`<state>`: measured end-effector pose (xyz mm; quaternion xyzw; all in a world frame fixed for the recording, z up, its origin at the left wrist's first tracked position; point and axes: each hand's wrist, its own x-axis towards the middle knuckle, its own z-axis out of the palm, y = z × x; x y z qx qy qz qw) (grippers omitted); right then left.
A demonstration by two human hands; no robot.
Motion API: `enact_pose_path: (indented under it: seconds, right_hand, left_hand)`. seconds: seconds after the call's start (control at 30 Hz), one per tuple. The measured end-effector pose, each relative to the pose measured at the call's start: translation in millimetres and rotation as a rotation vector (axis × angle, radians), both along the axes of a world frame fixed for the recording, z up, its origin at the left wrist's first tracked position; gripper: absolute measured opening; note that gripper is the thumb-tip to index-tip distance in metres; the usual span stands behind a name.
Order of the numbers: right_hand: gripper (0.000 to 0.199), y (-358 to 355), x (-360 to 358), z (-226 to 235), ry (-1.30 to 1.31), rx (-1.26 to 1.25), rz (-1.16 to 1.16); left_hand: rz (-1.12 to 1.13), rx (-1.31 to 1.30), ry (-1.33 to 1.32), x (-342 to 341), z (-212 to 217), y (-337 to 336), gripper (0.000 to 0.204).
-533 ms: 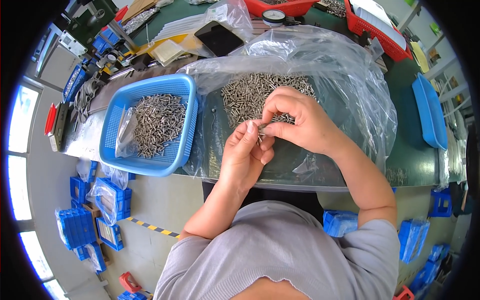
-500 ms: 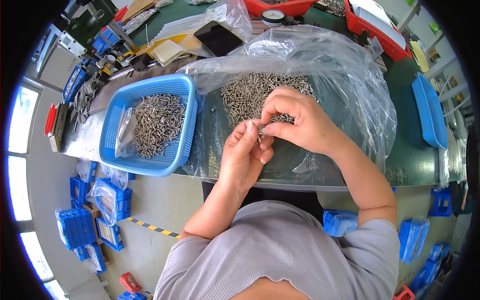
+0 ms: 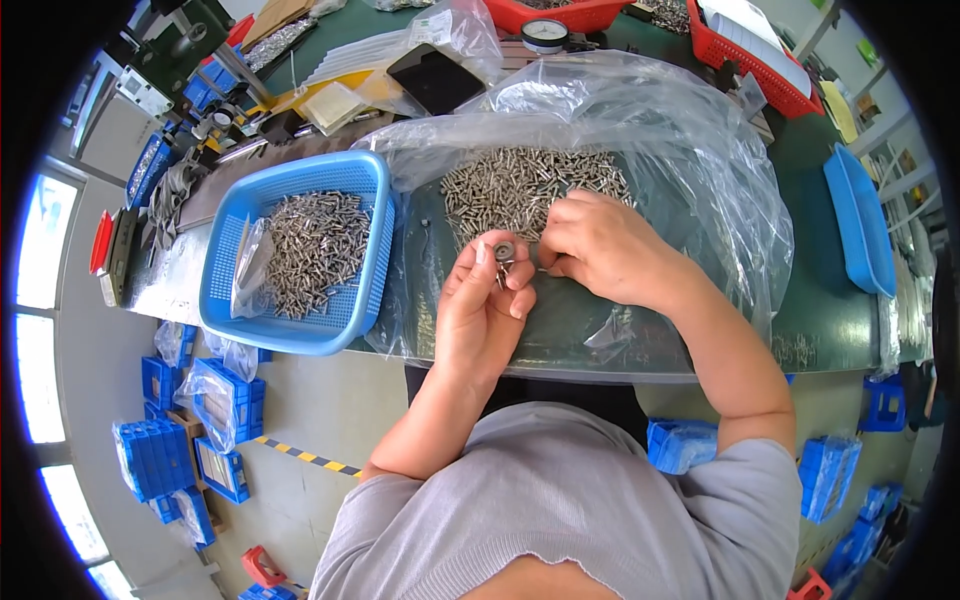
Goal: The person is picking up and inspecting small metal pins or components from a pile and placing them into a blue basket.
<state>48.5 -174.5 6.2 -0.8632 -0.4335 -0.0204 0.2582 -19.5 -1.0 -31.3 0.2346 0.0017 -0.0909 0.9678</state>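
Note:
My left hand [image 3: 482,310] pinches a small grey ring-shaped part [image 3: 504,250] with a thin metal pin below it, held above the green table. My right hand [image 3: 597,245] is closed beside it, fingertips touching the same small part, resting on a clear plastic sheet [image 3: 690,170]. Just behind both hands lies a heap of small metal pins [image 3: 520,185] on that sheet. To the left stands a blue plastic basket [image 3: 290,335] filled with more metal pins [image 3: 315,250].
The green table [image 3: 810,330] edge runs just in front of my body. A black tablet-like slab [image 3: 435,75], red baskets [image 3: 750,60] and a dial gauge [image 3: 545,32] sit at the back. A blue tray [image 3: 860,220] lies at right. Blue bins [image 3: 155,460] stand on the floor.
My hands have stayed together over the sheet; the fingers shifted slightly around the small part.

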Motion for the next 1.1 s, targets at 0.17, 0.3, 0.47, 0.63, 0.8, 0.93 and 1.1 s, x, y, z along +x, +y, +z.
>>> enact_pose_path:
  seconds: [0.17,0.3,0.47,0.63,0.8,0.93,1.1]
  right_hand:
    - [0.007,-2,3,14,0.322,0.205,-0.066]
    - [0.008,-1,1,23,0.595,0.393,-0.044]
    - [0.007,7,-5,24,0.584,0.422,-0.005]
    - [0.007,9,-8,22,0.555,0.425,0.002]
    - [0.006,10,-8,23,0.512,0.379,0.001]
    - [0.009,13,-10,23,0.482,0.387,-0.013]
    - [0.014,14,-6,15,0.417,0.448,0.075]
  left_hand:
    - [-0.021,-0.026,-0.017,-2,-2,1,0.018]
    - [-0.043,0.017,-0.020,-2,0,0,0.020]
    - [-0.056,0.064,0.007,-2,2,-1,0.017]
    - [-0.057,0.074,0.040,-2,2,-2,0.016]
    - [-0.056,0.084,0.048,-3,4,-3,0.015]
    - [-0.071,0.109,0.043,-3,4,-3,0.016]
    - [-0.130,0.082,0.005,-3,1,1,0.019]
